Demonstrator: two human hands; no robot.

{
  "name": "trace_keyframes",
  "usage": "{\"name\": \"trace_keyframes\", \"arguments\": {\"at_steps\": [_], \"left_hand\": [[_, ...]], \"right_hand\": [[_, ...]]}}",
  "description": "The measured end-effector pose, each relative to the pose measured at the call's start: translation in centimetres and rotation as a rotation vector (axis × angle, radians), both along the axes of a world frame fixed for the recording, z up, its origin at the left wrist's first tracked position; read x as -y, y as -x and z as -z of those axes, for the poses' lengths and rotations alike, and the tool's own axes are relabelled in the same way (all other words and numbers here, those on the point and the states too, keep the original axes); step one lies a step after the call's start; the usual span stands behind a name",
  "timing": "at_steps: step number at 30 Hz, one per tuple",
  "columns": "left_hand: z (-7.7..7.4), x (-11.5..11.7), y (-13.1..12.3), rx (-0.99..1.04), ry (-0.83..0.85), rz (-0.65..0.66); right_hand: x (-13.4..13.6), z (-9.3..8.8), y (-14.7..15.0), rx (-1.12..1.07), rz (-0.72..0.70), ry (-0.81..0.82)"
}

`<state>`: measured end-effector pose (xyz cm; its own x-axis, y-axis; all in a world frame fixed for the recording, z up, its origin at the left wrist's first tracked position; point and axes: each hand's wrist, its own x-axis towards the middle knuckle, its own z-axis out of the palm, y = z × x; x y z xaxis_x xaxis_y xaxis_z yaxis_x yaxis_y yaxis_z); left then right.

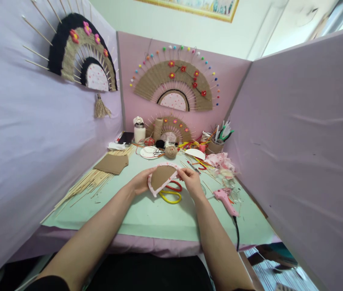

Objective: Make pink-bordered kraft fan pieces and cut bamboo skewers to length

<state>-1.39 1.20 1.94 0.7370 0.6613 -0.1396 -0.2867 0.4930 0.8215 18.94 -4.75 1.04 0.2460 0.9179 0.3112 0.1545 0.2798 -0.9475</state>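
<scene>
I hold a brown cardboard half-circle [161, 176] edged with pink dotted fabric above the pale green tabletop [147, 214]. My left hand [141, 182] pinches its left edge. My right hand [191, 179] pinches its right edge where the fabric folds over. Both hands are closed on the piece. Just beneath it lie scissors with red and yellow handles [171, 194].
A pink glue gun [224, 199] with a black cord lies at the right. Bamboo sticks [94, 180] and brown cardboard [112, 163] lie at the left. A twine ball [171, 151], white plates, a cup of tools [216, 142] and fabric scraps crowd the back. Purple walls enclose three sides.
</scene>
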Motion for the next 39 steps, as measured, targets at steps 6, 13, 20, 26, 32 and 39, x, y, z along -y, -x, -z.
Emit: {"name": "trace_keyframes", "arguments": {"at_steps": [6,13,20,26,32,39], "left_hand": [[0.5,-0.2,-0.2,-0.114,-0.159,-0.179],[1.3,-0.2,-0.5,-0.137,-0.249,-0.214],[1.0,-0.7,-0.6,0.149,-0.125,-0.399],[0.5,-0.7,-0.5,0.226,-0.091,-0.389],[0.2,-0.7,0.3,0.063,0.146,-0.031],[1.2,-0.5,-0.1,-0.037,-0.004,-0.061]], "right_hand": [[0.8,-1.0,1.1,-0.001,-0.085,0.049],[0.7,-0.8,1.5,-0.029,-0.108,0.058],[0.3,0.3,2.0,0.058,-0.285,0.076],[0.2,1.2,3.4,0.317,-0.119,-0.058],[0.0,1.1,1.4,0.553,0.373,-0.473],[-0.1,1.3,1.6,0.735,0.455,-0.466]]}}
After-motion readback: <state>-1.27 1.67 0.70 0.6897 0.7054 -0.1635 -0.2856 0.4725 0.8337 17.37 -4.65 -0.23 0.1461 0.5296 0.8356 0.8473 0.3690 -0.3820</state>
